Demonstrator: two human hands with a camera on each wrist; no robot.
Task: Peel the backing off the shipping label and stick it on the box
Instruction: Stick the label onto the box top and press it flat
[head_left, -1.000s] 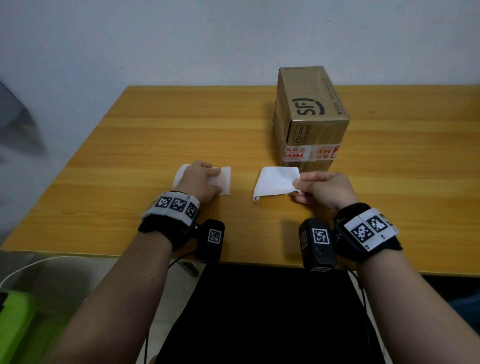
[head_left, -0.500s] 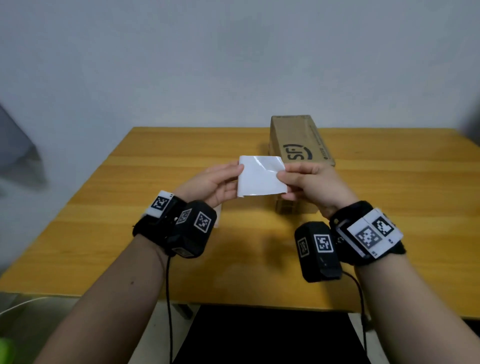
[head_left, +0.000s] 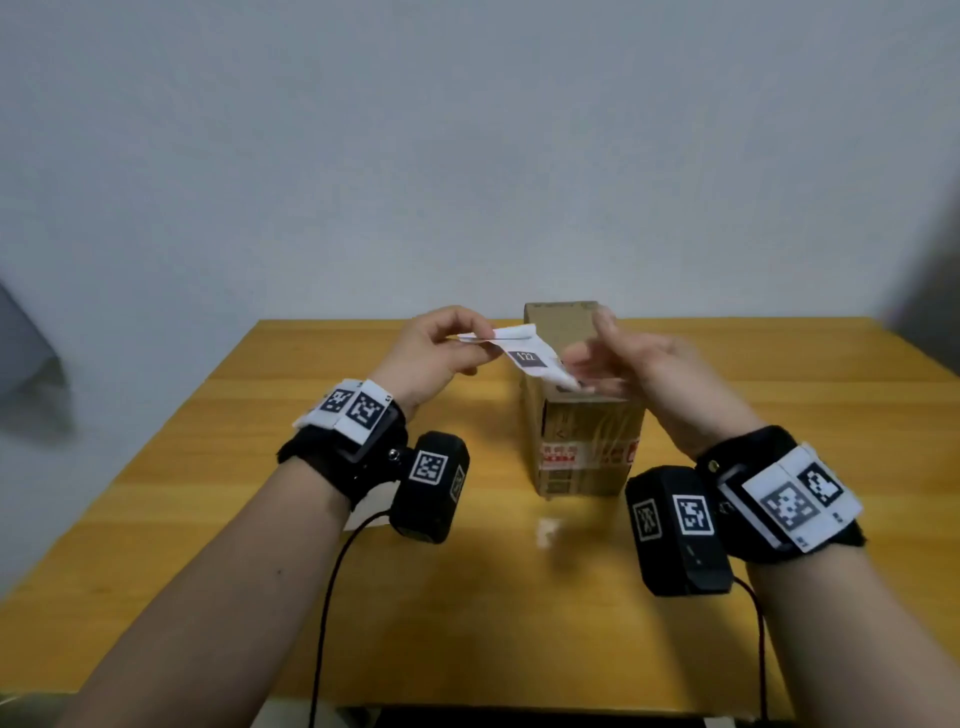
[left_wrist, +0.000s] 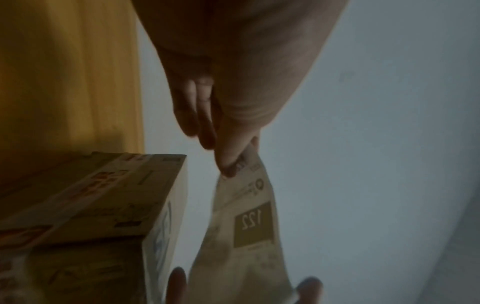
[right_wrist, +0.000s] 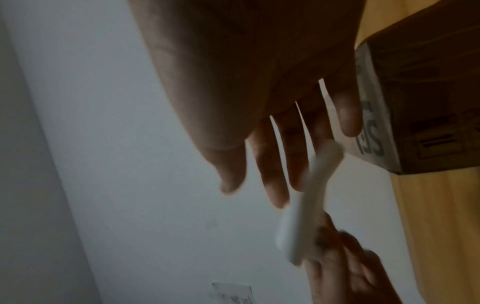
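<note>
My left hand (head_left: 485, 335) pinches the left end of the white shipping label (head_left: 525, 357), which hangs in the air with its printed "122" block showing. The left wrist view shows thumb and finger of this left hand (left_wrist: 233, 164) clamped on the label (left_wrist: 249, 226). My right hand (head_left: 576, 369) is blurred, its fingers straight and spread at the label's right end. In the right wrist view the label (right_wrist: 314, 185) runs across those straight fingers (right_wrist: 275, 174). The brown cardboard box (head_left: 582, 447) stands upright on the table, just behind and below both hands.
The wooden table (head_left: 208, 519) reaches back to a plain grey wall. A pale sheet (head_left: 371, 506) lies on it behind my left wrist, and a small blurred white patch (head_left: 548, 530) shows in front of the box. Black cables hang from both wrist cameras.
Both hands rose from the table to in front of the box. The sheet, held upright by both hands half a second ago, now shows its printed side, and my right fingers have spread.
</note>
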